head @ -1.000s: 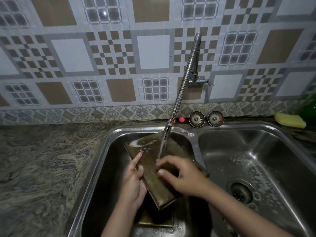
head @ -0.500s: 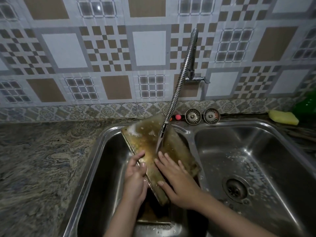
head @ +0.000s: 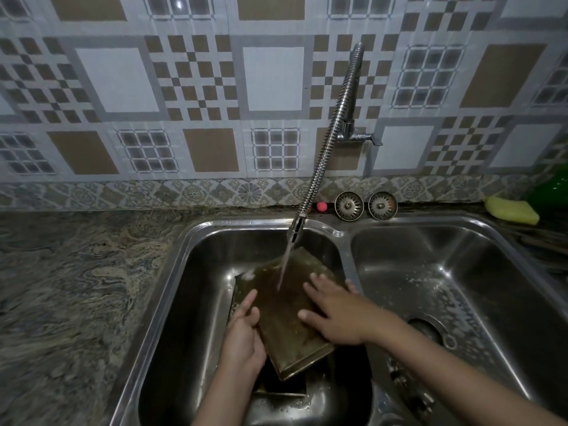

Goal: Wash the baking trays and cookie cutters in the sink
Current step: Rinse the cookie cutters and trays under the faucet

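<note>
2 hands point(head: 242, 342) point(head: 335, 315) on tray point(head: 285, 327) edges (left basin point(head: 196, 290))

Two bare forearms, no sleeves in view, left hand point(head: 242, 336) and right hand point(head: 338, 315) without rings or gloves

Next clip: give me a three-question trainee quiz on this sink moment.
1. True or false: water from the faucet lands on the baking tray.
2. Which basin holds the tray: A) left basin B) right basin?
3. Fill in: the left hand grips the tray's ___ edge while the right hand lies flat on it.

Key: 1 true; 2 A; 3 left.
</note>
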`<state>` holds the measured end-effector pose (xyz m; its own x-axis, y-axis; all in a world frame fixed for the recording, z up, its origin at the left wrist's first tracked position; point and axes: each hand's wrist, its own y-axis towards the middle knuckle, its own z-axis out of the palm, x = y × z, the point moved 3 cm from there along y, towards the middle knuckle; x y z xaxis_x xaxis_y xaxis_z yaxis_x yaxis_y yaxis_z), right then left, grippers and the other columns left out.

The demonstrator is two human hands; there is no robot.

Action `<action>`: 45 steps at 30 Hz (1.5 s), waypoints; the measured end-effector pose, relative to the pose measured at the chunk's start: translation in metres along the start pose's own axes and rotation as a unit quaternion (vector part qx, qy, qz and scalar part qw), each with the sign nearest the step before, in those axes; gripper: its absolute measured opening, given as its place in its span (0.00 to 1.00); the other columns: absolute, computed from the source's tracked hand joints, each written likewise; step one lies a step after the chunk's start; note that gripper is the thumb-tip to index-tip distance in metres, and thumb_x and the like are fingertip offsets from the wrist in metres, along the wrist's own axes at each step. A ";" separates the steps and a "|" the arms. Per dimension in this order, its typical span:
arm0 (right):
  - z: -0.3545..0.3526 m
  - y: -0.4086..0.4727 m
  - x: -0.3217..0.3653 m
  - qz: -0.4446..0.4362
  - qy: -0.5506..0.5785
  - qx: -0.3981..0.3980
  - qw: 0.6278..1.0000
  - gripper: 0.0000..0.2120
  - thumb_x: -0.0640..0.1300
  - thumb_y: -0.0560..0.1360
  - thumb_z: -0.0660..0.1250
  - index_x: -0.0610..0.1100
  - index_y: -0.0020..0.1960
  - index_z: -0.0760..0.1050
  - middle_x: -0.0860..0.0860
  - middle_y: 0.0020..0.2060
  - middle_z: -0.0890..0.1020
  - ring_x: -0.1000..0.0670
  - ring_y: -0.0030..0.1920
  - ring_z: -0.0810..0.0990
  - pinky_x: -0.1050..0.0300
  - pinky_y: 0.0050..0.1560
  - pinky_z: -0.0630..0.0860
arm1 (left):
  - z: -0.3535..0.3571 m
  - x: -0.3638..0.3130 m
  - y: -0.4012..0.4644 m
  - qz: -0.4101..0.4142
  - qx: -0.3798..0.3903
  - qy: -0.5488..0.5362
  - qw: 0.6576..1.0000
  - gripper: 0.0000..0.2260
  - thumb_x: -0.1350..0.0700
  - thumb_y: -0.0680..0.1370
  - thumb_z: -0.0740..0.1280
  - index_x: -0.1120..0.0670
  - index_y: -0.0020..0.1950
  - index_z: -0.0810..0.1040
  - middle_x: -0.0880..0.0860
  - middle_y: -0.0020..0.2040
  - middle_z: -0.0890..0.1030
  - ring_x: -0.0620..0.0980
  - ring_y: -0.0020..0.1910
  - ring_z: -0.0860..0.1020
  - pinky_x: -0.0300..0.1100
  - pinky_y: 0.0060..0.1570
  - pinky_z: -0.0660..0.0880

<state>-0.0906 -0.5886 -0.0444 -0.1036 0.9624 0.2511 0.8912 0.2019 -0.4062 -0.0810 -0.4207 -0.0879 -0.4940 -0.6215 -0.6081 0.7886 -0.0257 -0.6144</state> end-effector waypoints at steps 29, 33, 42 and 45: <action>0.000 0.035 0.046 -0.106 0.063 -0.219 0.968 0.30 0.59 0.78 0.45 0.48 0.77 0.50 0.53 0.78 0.46 0.52 0.77 0.41 0.39 0.73 0.34 | 0.014 -0.034 -0.007 0.154 0.095 0.101 0.978 0.12 0.68 0.79 0.55 0.55 0.47 0.74 0.55 0.36 0.81 0.46 0.30 0.80 0.37 0.32 0.78; 0.032 0.007 0.029 -0.208 0.004 -0.220 0.953 0.28 0.60 0.80 0.48 0.60 0.77 0.44 0.59 0.76 0.40 0.56 0.76 0.37 0.45 0.70 0.28 | -0.003 -0.065 0.005 0.181 0.034 0.094 0.978 0.13 0.68 0.80 0.54 0.53 0.47 0.74 0.56 0.45 0.78 0.51 0.42 0.77 0.43 0.41 0.76; 0.011 -0.003 -0.015 -0.072 0.585 -0.168 0.790 0.22 0.40 0.78 0.63 0.56 0.68 0.67 0.56 0.67 0.72 0.67 0.60 0.74 0.70 0.55 0.72 | -0.015 -0.040 0.013 0.090 0.021 0.081 0.992 0.13 0.64 0.82 0.53 0.51 0.49 0.74 0.56 0.47 0.78 0.52 0.44 0.76 0.50 0.46 0.73; 0.023 -0.004 -0.012 -0.029 0.725 -0.139 0.674 0.19 0.38 0.78 0.61 0.53 0.66 0.72 0.52 0.59 0.80 0.53 0.56 0.81 0.61 0.49 0.78 | -0.017 -0.030 0.015 0.048 0.034 0.066 0.996 0.12 0.62 0.82 0.53 0.51 0.50 0.75 0.57 0.50 0.78 0.55 0.48 0.77 0.52 0.46 0.74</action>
<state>-0.1032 -0.5966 -0.0664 0.2199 -0.2755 0.9358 0.9732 -0.0042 -0.2300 -0.0610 -0.3889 -0.0872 -0.4557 -0.5162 -0.7252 0.8551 -0.0276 -0.5177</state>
